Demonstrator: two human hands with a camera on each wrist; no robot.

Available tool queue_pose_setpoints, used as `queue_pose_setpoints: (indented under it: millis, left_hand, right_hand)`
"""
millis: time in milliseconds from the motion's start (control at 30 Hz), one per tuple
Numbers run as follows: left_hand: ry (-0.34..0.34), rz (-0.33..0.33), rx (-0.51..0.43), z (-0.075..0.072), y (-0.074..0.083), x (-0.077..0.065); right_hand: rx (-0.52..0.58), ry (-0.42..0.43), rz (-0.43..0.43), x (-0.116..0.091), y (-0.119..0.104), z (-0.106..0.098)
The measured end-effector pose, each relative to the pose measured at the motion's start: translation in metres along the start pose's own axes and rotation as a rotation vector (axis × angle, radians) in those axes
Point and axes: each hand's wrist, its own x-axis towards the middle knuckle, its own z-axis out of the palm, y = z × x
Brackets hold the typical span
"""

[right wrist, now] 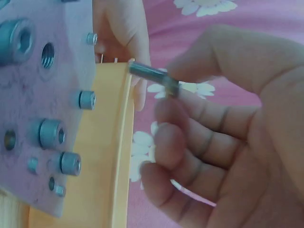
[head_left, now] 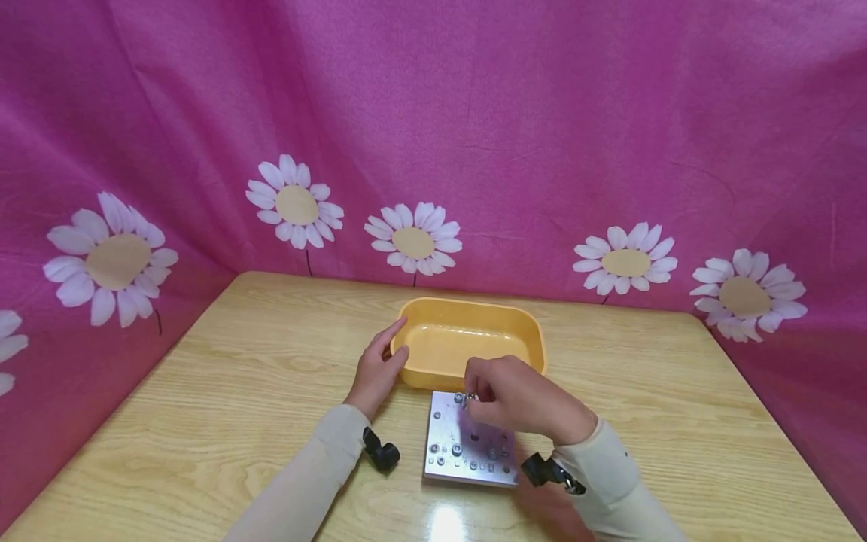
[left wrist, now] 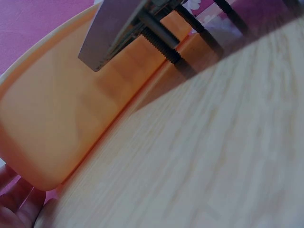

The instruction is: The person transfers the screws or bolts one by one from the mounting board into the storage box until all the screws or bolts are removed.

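My left hand [head_left: 376, 373] holds the left end of a yellow plastic bin [head_left: 440, 381], its thumb at the near rim and its index finger along the rim farther back. In the left wrist view, fingers [left wrist: 21, 202] lie against the bin's outer corner. Above the back edge of a metal plate [head_left: 450, 430], my right hand [head_left: 524, 395] pinches a small metal bolt [right wrist: 147, 72] between thumb and index finger. Its shank points toward the plate side in the right wrist view. Several socket-head screws [right wrist: 51, 133] sit in the plate, along with bare holes [right wrist: 48, 55].
Threaded shanks [left wrist: 161, 46] stick out below the plate, which sits raised above the wooden table [head_left: 271, 361]. The bin stands just behind the plate. A pink curtain [head_left: 474, 135] printed with white flowers hangs around the table's back and sides.
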Motion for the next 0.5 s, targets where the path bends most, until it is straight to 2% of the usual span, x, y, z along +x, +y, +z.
queue_pose_setpoints:
  millis: [200,500]
  left_hand:
    - [-0.006,-0.004,-0.005,0.000,0.000,0.000]
    - [-0.003,-0.004,-0.016,0.000,0.000,0.000]
  right_hand:
    - [0.067,0.128,0.005,0.001,0.011,-0.001]
    - [0.100,0.279,0.111,0.005,0.031,0.001]
